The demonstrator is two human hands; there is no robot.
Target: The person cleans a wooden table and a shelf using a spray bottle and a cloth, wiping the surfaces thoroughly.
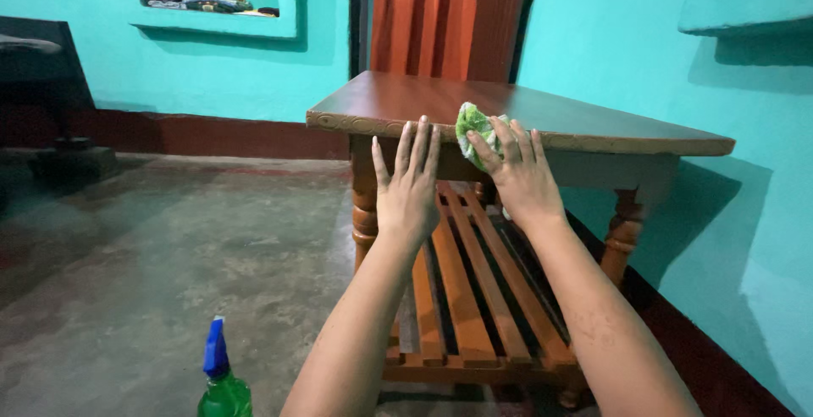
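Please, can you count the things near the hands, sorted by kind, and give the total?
Wooden table: 1
Green cloth, under the right hand at the table edge: 1
Green spray bottle with blue nozzle, on the floor: 1
The left hand holds nothing.
Total: 3

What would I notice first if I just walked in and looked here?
Probably the two hands at the front edge of the brown wooden table: the right hand presses a green cloth there, and the left hand rests flat beside it. A green spray bottle with a blue top stands on the floor, bottom left.
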